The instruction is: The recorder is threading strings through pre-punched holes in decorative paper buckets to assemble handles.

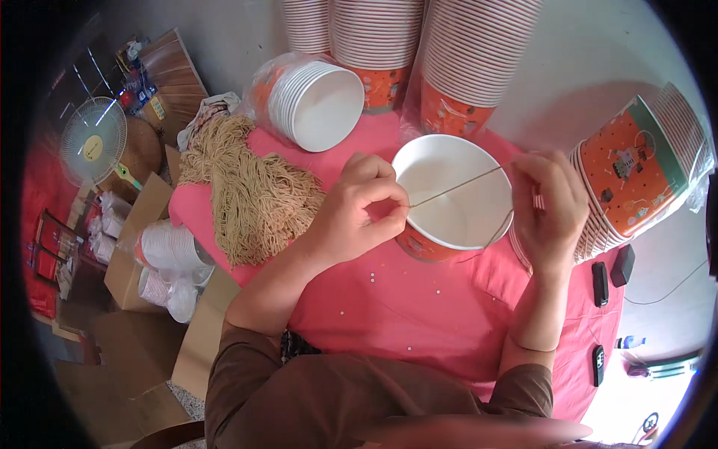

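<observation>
A thin tan cord is stretched over the mouth of a white-lined paper bucket, whose outside is orange and printed. My left hand pinches one part of it at the bucket's left rim. At the right rim, my right hand holds the other part between closed fingers, and a loose length hangs down past the rim. Whether the cord is fixed to the bucket cannot be seen. Left of my left forearm lies a big heap of tan cords on the pink cloth.
Tall bucket stacks stand at the back. A bagged stack lies on its side behind the cords, and another stack leans at right. Small dark objects lie near the right edge. Cardboard boxes and a fan are at left.
</observation>
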Demonstrator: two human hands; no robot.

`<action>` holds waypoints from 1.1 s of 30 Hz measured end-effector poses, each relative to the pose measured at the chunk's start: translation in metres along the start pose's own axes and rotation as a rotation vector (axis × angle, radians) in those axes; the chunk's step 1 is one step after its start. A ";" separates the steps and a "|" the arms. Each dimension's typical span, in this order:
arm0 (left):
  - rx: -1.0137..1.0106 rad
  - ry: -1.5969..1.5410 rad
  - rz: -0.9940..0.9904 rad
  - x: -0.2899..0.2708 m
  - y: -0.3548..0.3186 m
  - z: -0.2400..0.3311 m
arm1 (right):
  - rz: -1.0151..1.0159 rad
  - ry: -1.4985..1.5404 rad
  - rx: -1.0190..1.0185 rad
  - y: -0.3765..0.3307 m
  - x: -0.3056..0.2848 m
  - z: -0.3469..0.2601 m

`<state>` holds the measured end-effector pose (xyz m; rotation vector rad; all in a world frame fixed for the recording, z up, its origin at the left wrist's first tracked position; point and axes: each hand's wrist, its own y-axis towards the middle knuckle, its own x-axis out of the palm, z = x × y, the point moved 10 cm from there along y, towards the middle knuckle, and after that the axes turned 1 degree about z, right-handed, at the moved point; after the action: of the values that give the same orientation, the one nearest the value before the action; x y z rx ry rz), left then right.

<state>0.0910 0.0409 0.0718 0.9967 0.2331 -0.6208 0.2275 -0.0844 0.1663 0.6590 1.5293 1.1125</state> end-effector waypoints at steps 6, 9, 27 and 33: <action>0.051 0.013 -0.032 0.001 0.004 0.006 | 0.011 0.054 0.060 -0.001 0.001 0.008; -0.015 -0.115 0.044 -0.010 0.005 -0.001 | -0.007 0.089 0.070 -0.002 0.004 0.010; -0.248 0.162 0.236 -0.044 0.002 -0.051 | -0.312 1.248 0.653 -0.033 0.040 0.028; -0.129 -0.200 0.150 -0.037 -0.004 0.000 | -0.360 1.588 0.661 -0.031 0.060 0.001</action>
<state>0.0594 0.0535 0.0860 0.8139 0.0207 -0.5566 0.2171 -0.0445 0.1125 -0.3177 3.2627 0.7453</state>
